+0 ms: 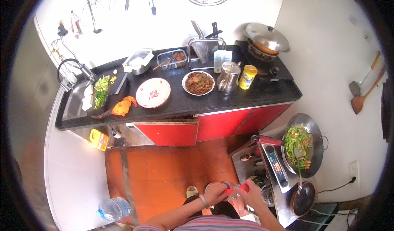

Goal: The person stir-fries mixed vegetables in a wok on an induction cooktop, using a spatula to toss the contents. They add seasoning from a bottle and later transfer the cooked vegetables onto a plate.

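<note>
Low in front of my body, my left hand and my right hand grip a crumpled clear plastic bag. Something red shows at the bag between my fingers; I cannot tell what it is. To the right of my hands, a wok with a red handle rests on an induction cooker with a lit display. Sliced green vegetables lie in the wok. A metal turner leans in it, its handle over the near rim.
A black counter bears a white plate, a dish of cooked noodle-like food, a steel pot and a yellow canister. A red cabinet door stands ajar. A large water bottle lies on the floor; a black pan sits beside the cooker.
</note>
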The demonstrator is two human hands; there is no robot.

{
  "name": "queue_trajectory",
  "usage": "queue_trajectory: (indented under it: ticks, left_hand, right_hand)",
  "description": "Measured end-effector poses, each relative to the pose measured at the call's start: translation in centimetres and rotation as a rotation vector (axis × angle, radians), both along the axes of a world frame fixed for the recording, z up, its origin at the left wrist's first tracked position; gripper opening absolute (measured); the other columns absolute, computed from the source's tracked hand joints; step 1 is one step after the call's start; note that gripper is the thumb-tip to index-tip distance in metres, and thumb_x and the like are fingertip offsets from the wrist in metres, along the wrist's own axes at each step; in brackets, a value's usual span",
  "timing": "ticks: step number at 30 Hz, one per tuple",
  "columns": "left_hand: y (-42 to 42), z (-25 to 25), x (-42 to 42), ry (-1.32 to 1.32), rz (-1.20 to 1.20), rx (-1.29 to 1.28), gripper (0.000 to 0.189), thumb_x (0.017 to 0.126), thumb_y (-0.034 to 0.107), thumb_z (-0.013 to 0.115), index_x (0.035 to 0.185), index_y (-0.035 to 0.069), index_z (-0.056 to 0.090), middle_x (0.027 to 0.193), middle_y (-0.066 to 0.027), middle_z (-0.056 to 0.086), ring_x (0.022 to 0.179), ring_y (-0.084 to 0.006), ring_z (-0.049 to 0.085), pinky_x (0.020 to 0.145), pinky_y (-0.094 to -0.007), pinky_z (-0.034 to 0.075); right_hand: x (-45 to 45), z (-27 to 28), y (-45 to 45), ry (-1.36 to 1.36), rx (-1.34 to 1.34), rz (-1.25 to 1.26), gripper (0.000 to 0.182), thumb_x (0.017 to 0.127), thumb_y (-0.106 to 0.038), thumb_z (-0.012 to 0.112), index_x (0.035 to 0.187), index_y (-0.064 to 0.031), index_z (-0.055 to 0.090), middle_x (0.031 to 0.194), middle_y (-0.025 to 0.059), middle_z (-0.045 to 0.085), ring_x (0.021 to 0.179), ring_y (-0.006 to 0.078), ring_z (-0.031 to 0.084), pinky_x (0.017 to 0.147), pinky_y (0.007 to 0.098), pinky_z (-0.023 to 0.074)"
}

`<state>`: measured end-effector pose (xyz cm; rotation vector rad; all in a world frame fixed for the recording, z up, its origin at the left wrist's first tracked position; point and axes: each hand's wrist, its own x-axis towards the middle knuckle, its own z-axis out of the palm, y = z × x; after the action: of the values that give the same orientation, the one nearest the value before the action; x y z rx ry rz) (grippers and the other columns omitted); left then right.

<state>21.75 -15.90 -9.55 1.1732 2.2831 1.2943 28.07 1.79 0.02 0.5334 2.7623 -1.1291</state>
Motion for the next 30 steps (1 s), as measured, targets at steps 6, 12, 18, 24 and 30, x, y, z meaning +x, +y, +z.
queue_trajectory:
  ticks: [6, 12, 18, 24, 30]
  left_hand:
    - [0.5, 7.7, 0.0, 0.069, 0.024, 0.057, 0.034, 0.082, 0.040, 0.061, 0.075, 0.007, 0.054, 0.070, -0.0173, 0.058, 0.066, -0.0361, 0.058, 0.056, -0.0439, 0.045]
    - [2.1, 11.7, -1.4, 0.116, -0.086, 0.113, 0.039, 0.077, 0.043, 0.066, 0.073, 0.007, 0.055, 0.067, -0.0159, 0.056, 0.062, -0.0356, 0.057, 0.053, -0.0407, 0.044]
    - [4.1, 14.6, -2.0, 0.158, -0.212, 0.077, 0.040, 0.078, 0.046, 0.065, 0.073, 0.007, 0.055, 0.069, -0.0151, 0.057, 0.064, -0.0357, 0.057, 0.054, -0.0414, 0.044]
    - [6.9, 15.6, -2.4, 0.217, -0.258, -0.046, 0.044, 0.080, 0.048, 0.062, 0.075, 0.006, 0.053, 0.068, -0.0162, 0.057, 0.064, -0.0362, 0.058, 0.054, -0.0421, 0.044]
    - [9.9, 17.0, -2.0, 0.230, -0.252, 0.005, 0.044, 0.080, 0.047, 0.062, 0.073, 0.005, 0.051, 0.066, -0.0173, 0.056, 0.062, -0.0372, 0.057, 0.052, -0.0432, 0.042]
  right_hand:
    - [0.3, 5.0, 0.1, 0.340, 0.496, 0.098, 0.041, 0.078, -0.041, 0.064, 0.062, -0.0048, 0.053, 0.058, 0.0148, 0.056, 0.051, 0.0322, 0.056, 0.048, 0.0412, 0.0443]
    - [0.5, 8.0, 2.9, 0.589, 0.385, 0.251, 0.039, 0.076, -0.033, 0.065, 0.055, -0.0055, 0.047, 0.054, 0.0149, 0.048, 0.049, 0.0339, 0.051, 0.046, 0.0415, 0.0400]
    - [0.8, 13.6, 6.8, 0.554, 0.459, 0.674, 0.029, 0.078, -0.028, 0.065, 0.073, -0.0040, 0.050, 0.069, 0.0142, 0.051, 0.065, 0.0339, 0.054, 0.056, 0.0412, 0.0444]
    - [2.9, 16.5, 9.4, 0.281, 0.236, 0.677, 0.026, 0.079, -0.002, 0.060, 0.104, -0.0046, 0.053, 0.100, 0.0194, 0.053, 0.085, 0.0371, 0.057, 0.070, 0.0418, 0.0479]
    - [3.9, 15.8, 11.9, 0.472, 0.102, 0.578, 0.039, 0.072, 0.008, 0.060, 0.107, -0.0080, 0.054, 0.108, 0.0169, 0.049, 0.094, 0.0365, 0.054, 0.077, 0.0381, 0.0477]
